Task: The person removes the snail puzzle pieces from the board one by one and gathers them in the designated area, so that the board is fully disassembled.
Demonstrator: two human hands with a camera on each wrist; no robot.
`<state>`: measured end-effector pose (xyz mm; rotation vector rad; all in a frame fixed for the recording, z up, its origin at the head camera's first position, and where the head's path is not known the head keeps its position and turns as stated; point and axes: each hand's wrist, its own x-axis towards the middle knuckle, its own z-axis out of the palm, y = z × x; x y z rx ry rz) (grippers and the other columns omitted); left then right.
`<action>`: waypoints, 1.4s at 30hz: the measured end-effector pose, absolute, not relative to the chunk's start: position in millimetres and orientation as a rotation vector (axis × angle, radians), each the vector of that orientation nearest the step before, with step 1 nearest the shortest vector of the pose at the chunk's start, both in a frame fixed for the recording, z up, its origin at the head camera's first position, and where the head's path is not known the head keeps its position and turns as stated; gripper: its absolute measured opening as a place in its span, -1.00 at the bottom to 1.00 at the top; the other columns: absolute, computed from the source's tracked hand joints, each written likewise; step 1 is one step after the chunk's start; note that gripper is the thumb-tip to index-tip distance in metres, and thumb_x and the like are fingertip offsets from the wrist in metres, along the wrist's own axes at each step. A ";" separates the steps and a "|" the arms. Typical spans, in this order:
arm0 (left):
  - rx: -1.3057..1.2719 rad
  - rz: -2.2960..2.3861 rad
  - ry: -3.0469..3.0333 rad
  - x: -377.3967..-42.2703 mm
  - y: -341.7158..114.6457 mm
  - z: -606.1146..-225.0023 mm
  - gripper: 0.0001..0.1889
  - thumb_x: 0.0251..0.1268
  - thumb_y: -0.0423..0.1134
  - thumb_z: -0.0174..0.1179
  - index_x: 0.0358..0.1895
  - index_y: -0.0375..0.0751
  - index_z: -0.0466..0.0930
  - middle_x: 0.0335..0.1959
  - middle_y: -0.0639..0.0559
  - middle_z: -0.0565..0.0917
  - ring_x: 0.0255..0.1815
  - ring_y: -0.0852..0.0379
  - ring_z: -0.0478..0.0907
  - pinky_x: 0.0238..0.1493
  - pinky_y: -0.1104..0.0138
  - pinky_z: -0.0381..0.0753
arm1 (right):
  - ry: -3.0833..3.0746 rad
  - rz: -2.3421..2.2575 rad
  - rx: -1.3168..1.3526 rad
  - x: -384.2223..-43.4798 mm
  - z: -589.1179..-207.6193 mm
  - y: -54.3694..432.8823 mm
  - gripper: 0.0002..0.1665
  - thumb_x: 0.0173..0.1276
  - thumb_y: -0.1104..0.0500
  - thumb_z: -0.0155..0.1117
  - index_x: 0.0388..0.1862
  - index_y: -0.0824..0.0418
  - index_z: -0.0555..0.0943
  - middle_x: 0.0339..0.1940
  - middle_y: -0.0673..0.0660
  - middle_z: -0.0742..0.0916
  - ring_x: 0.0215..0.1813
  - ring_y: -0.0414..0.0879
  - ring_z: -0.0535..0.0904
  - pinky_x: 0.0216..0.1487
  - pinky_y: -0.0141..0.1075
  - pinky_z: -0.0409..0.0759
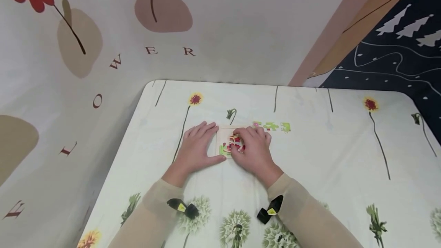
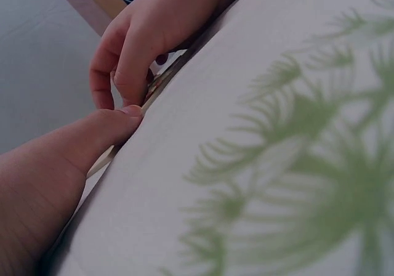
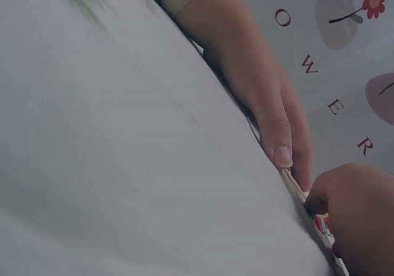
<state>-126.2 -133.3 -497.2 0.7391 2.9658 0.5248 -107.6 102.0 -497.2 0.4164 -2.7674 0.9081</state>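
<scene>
A small light-coloured jigsaw tray lies flat on the table, with red and green puzzle pieces inside it. My left hand braces the tray's left side, fingers extended to its far corner and thumb along the near edge. In the left wrist view, the left thumb presses that edge. Over the tray's right part, my right hand has thumb and index finger curled around a red puzzle piece, largely covered by the fingers. The right wrist view shows only a sliver of red pieces beneath the right hand.
Several loose green jigsaw pieces lie in a row behind the right hand. A flower-printed white cloth covers the table. A pale printed curtain or wall rises at the back, with dark tree-patterned fabric at right.
</scene>
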 end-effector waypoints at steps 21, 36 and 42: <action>0.757 0.542 2.979 -126.2 -134.6 -495.9 0.09 0.17 0.52 0.30 0.66 -0.08 0.31 0.68 0.02 0.29 0.72 -0.09 0.04 0.57 -0.15 0.05 | -2.672 0.931 0.526 -105.7 -499.9 102.0 -0.47 0.32 0.06 0.54 0.27 0.03 0.71 0.03 -0.04 0.80 0.15 0.06 0.45 0.26 0.18 0.19; 0.754 0.526 2.981 -126.6 -134.0 -494.9 0.10 0.17 0.53 0.29 0.66 -0.09 0.31 0.68 0.03 0.28 0.72 -0.09 0.04 0.57 -0.15 0.05 | -2.648 0.920 0.574 -105.9 -496.2 100.1 -0.59 0.36 0.14 0.55 0.18 0.08 0.76 -0.07 -0.03 0.81 0.05 0.03 0.52 0.16 0.15 0.26; 0.752 0.542 2.967 -125.0 -133.4 -494.0 0.10 0.18 0.52 0.30 0.66 -0.09 0.31 0.68 0.01 0.28 0.72 -0.10 0.04 0.57 -0.17 0.05 | -2.632 0.913 0.560 -104.5 -497.0 101.3 -0.58 0.36 0.13 0.59 0.18 0.08 0.76 -0.08 -0.05 0.82 0.02 0.00 0.53 0.16 0.15 0.27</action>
